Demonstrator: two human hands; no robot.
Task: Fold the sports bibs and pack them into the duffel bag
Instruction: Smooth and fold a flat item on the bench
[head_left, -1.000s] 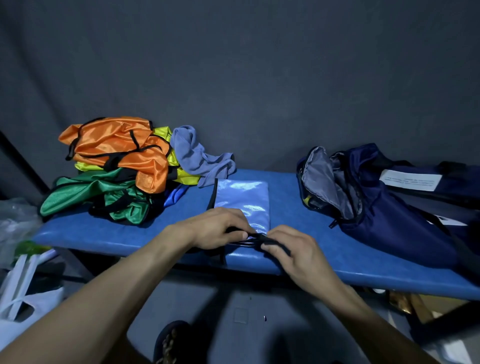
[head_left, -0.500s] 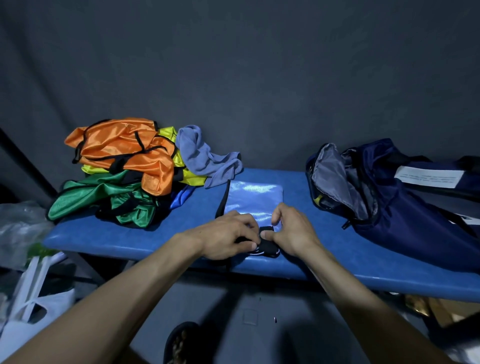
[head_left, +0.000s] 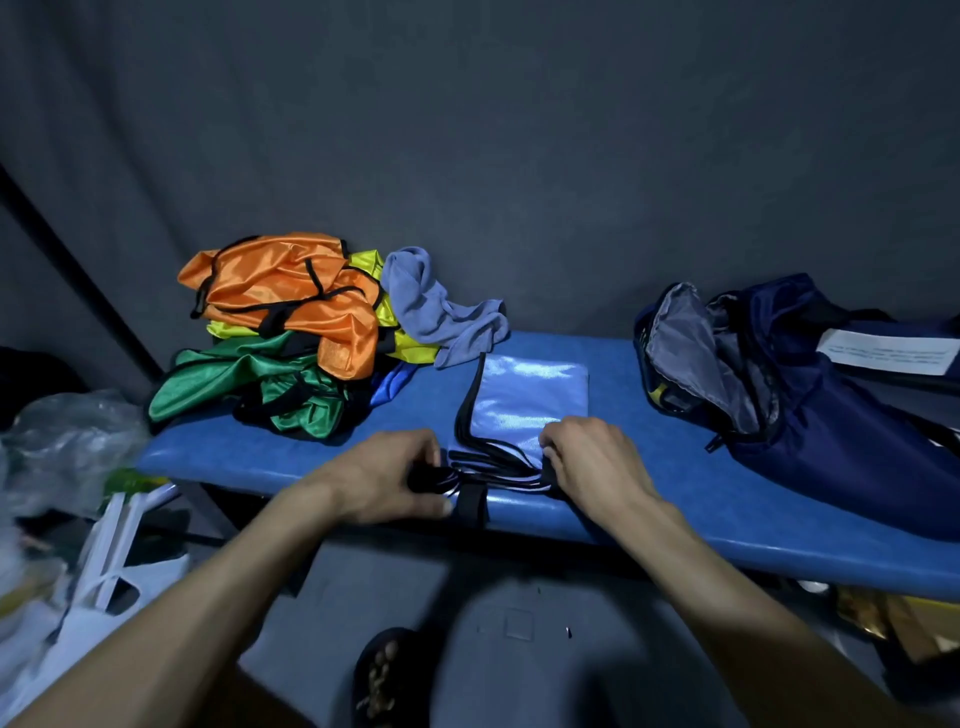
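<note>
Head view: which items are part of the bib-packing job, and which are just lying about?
Job: blue bib, gripped by left hand and right hand; bib pile; duffel bag; bench.

Lying about: grey cloth; plastic bags; sandal.

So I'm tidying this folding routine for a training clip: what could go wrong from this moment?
The black straps of the shiny light-blue folded bib hang over the front edge of the blue padded bench; if the left hand or right hand lets go, the fold may slide off or come undone. The loose pile of orange, yellow and green bibs sits close by and could snag.
</note>
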